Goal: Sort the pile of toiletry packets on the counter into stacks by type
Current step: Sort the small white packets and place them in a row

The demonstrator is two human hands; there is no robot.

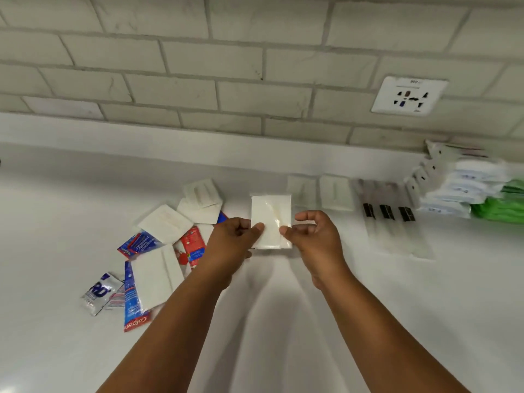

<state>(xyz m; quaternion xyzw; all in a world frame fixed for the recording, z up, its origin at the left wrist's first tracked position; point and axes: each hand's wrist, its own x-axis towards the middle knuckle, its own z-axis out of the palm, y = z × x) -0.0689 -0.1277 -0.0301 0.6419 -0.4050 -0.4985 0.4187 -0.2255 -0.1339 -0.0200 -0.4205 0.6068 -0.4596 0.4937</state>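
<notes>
A flat white packet (270, 214) is held up over the middle of the white counter (368, 307). My left hand (235, 239) pinches its lower left edge and my right hand (313, 234) pinches its lower right edge. To the left lies a loose pile of packets (167, 248): several white ones, red and blue toothpaste sachets and a silver sachet (100, 292). Behind the held packet, two white packets (336, 192) lie side by side. Three clear sleeves with black clips (387, 214) lie in a row to the right.
A stack of white and green packages (476, 191) sits at the far right against the wall. A white power socket (408, 95) is set in the tiled backsplash. A low white ledge (141, 137) runs along the counter's back.
</notes>
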